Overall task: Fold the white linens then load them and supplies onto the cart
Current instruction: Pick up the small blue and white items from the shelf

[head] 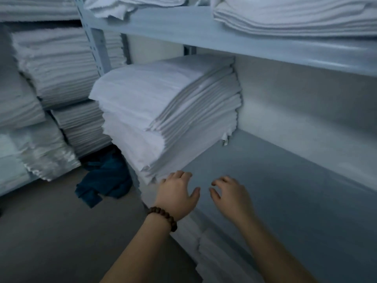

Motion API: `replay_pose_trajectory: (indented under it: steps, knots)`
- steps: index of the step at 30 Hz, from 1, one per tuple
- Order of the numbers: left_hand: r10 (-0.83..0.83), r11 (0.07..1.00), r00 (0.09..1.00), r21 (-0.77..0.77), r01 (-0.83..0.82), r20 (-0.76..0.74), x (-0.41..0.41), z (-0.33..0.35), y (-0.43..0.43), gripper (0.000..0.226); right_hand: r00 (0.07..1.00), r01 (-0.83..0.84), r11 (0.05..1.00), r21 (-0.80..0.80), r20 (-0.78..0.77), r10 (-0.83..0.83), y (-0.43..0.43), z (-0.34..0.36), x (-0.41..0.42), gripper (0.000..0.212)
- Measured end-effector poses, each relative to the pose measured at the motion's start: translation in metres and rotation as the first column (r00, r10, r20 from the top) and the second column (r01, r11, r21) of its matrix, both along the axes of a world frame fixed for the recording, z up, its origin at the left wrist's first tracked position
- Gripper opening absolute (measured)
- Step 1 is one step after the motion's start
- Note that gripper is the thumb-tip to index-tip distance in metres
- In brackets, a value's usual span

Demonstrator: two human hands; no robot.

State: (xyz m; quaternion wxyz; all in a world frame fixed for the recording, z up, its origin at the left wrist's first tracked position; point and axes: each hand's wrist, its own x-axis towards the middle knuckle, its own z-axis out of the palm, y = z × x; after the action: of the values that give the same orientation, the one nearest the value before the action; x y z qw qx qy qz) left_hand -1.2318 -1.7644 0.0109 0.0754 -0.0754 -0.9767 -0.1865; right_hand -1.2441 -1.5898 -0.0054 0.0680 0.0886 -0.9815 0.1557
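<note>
A tall stack of folded white linens (163, 111) sits on the left part of a grey-blue shelf (285, 190). My left hand (177, 193), with a dark bead bracelet on the wrist, hovers at the stack's lower front corner with fingers spread, touching or nearly touching the bottom sheets. Just to its right, over the bare shelf surface, my right hand (230, 194) has its fingers apart and curled. Neither hand holds anything. No cart is in view.
More white linens (295, 15) lie on the shelf above. Further stacks (57, 64) fill the racks at the left. A dark teal cloth (104, 178) lies crumpled on the floor by the shelf post. White linen (212, 258) also shows below the shelf's front edge.
</note>
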Motion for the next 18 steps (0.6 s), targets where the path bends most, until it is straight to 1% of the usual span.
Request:
replay_pose_trajectory:
  steps: [4, 9, 18]
  knots:
    - [-0.044, 0.999, 0.999, -0.002, 0.044, -0.01, -0.026, 0.0, 0.03, 0.055, 0.999, 0.052, 0.999, 0.008, -0.004, -0.052, 0.029, 0.0, -0.013, 0.031]
    - [-0.109, 0.994, 0.994, 0.016, 0.109, 0.018, -0.053, -0.001, 0.052, 0.054, 0.994, 0.109, 0.994, -0.004, 0.022, -0.109, 0.05, -0.002, -0.027, 0.031]
    - [-0.238, 0.971, 0.971, 0.002, 0.238, 0.038, -0.112, -0.014, 0.044, 0.055, 0.972, 0.228, 0.974, -0.005, 0.054, -0.228, 0.038, -0.008, -0.071, 0.031]
